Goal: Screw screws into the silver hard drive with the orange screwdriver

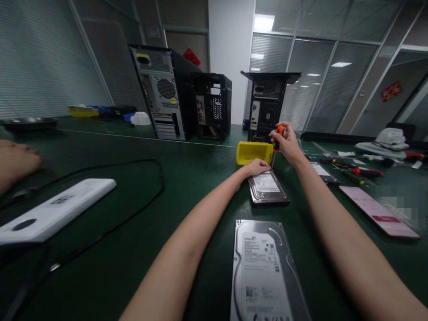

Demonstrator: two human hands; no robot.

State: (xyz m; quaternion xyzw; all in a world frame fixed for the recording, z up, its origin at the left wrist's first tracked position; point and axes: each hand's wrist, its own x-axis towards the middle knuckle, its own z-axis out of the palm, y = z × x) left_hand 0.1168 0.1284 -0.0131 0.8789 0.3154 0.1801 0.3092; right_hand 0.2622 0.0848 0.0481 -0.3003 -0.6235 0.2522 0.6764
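My left hand (256, 167) grips the far left edge of a silver hard drive (266, 186) lying flat on the green table (200, 183). Its fingertips are partly hidden behind the drive's far end. My right hand (285, 140) is closed around the orange and black handle of a screwdriver (280, 130), held upright above and beyond the drive. The thin shaft points down beside a yellow open box (254, 153); whether the tip touches anything is unclear. Closer to me, between my forearms, lies a larger hard drive (262, 267) with a white label.
Computer cases (182, 89) stand at the back. On the right are another drive (323, 171), a pink-screened phone (377, 209) and red-handled tools (368, 172). A white power bank-like block (63, 207) and black cable (162, 178) lie left, near another person's hand (16, 160).
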